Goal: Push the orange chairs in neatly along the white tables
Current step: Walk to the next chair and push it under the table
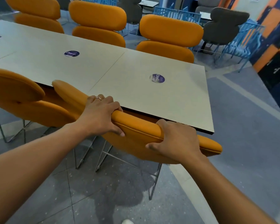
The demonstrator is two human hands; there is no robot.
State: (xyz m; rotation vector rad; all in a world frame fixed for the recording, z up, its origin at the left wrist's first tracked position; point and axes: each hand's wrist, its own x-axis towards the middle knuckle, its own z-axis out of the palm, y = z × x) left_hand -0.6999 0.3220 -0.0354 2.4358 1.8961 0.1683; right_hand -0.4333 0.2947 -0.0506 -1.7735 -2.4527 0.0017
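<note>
An orange chair (136,126) stands at the near edge of the white table (136,88), its backrest top close against the tabletop edge. My left hand (102,113) grips the top of that backrest, fingers curled over it. My right hand (176,139) grips the same backrest further right, thumb on the near side. A second orange chair (19,94) sits to the left along the same near side. Three more orange chairs (170,36) line the far side of the tables.
Thin metal chair legs (103,157) stand on the grey floor under my arms. Grey chairs (223,25) and blue metal chairs (242,42) fill the back right. A dark and orange wall (275,46) runs along the right, with open floor between it and the table.
</note>
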